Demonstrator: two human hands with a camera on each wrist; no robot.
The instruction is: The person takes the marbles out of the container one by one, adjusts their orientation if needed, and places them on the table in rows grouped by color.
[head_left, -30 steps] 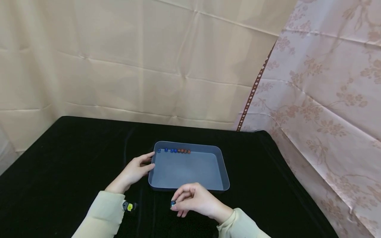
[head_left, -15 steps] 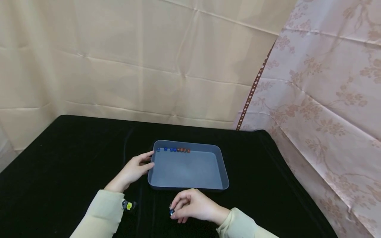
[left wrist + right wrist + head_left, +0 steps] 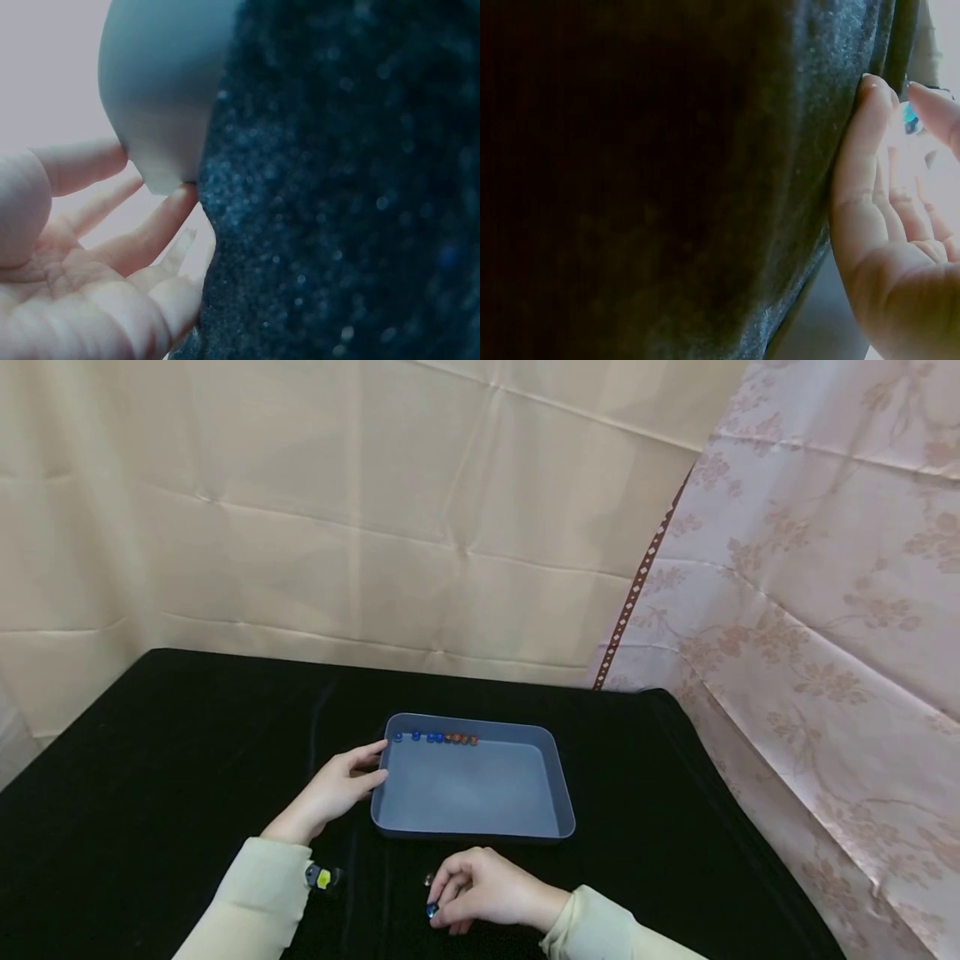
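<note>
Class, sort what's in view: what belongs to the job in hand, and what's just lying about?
Likely in the job:
tray, touched by the left hand
blue marble, pinched by the right hand
tray's marbles, blue and reddish
small shiny piece nearby

Likely just background:
black cloth
cream curtain
flowered curtain

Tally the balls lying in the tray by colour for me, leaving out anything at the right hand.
Blue balls: 4
Orange-brown balls: 4
Total in the tray: 8
</note>
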